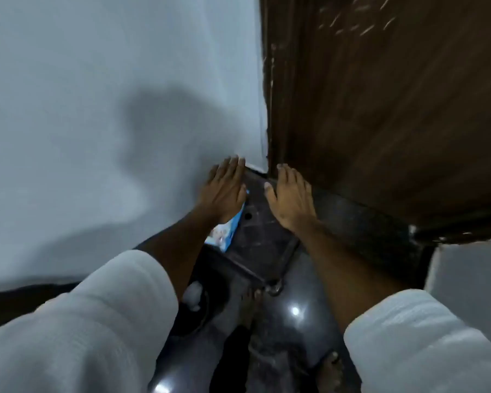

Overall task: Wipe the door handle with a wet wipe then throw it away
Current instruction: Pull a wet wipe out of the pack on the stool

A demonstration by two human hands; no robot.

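The head view looks down a pale wall (97, 109) on the left and a brown wooden door (380, 109) on the right, both blurred. The door handle does not show anywhere.

Low in the corner where wall and door meet stands a small dark stool (264, 239) with a flat square top and a small round hole in it. On the stool's left side lies a blue and white wipes pack (224, 234), flat, its long axis running from the stool's near-left edge up toward the wall corner. Its far end is hidden under the left hand, so its opening cannot be seen, nor whether a wipe sticks out.

The left hand (224, 191) is spread flat, palm down, fingers straight and pointing toward the corner, over the far part of the pack; whether it presses on the pack cannot be told. The right hand (291, 198) is likewise spread and empty, palm down above the stool's right half, apart from the pack. Both forearms come out of white sleeves (97, 321).

Below the stool, on the glossy dark floor (295, 310), is a dark round bin (194, 307) with a white crumpled lump (193, 296) in it, too blurred to name. Bare toes show beside it.
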